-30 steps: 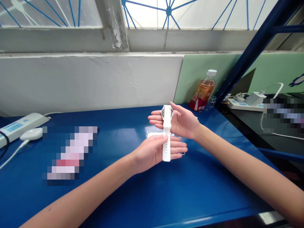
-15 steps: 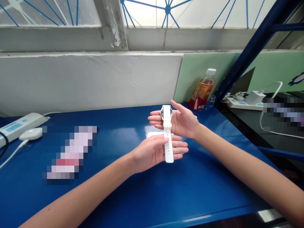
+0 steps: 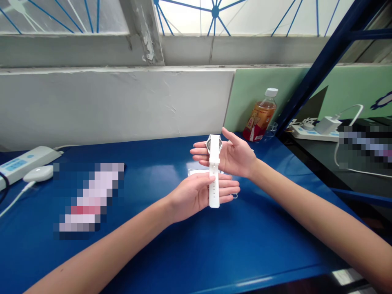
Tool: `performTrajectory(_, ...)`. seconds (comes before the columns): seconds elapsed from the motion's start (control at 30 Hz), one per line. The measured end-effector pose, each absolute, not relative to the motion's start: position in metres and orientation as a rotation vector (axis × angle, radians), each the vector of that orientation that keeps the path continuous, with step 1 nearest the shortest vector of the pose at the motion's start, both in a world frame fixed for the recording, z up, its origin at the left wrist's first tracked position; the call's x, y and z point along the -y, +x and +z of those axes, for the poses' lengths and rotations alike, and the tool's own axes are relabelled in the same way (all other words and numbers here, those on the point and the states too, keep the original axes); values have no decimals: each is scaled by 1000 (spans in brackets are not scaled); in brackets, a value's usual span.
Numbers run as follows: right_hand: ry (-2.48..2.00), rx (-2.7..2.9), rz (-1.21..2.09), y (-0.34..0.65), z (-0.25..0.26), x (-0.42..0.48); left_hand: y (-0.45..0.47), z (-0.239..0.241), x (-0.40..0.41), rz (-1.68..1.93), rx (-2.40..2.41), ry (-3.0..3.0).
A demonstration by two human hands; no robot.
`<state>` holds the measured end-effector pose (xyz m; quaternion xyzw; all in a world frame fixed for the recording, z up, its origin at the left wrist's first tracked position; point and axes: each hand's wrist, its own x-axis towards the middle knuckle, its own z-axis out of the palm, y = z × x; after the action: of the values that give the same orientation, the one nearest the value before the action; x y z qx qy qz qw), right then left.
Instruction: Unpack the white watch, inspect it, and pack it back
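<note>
A white wristwatch with a round metal case and a holed strap is stretched between my two hands above the blue table. My right hand lies palm up with fingers extended, the watch case resting on its fingers. My left hand is nearer to me, its thumb pressing the strap's lower part against the fingers. Under the hands a clear plastic wrapper lies on the table.
A bottle of amber drink stands at the back right by a green panel. A white power strip and a white oval charger sit at the left edge. Another power strip with a plug lies on the dark surface to the right, beyond a blue post.
The strap's free end swung slightly right, then back left under my left thumb. Both hands stay almost where they were.
</note>
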<state>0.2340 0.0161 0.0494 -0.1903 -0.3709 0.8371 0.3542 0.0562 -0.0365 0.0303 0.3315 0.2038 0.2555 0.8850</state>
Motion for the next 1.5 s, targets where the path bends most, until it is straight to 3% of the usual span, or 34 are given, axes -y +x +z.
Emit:
performTrajectory(0.53,-470,937,2139,232,50,-15,58,31,35,552,-450,677)
performTrajectory(0.97,-454,548,1823,236,54,-27,54,47,33,722,-513,670)
performTrajectory(1.17,-566,838,1715,229,49,-21,58,39,35,794,-584,839)
performTrajectory(1.5,-781,1371,1213,218,48,-3,59,31,36,808,-770,1204)
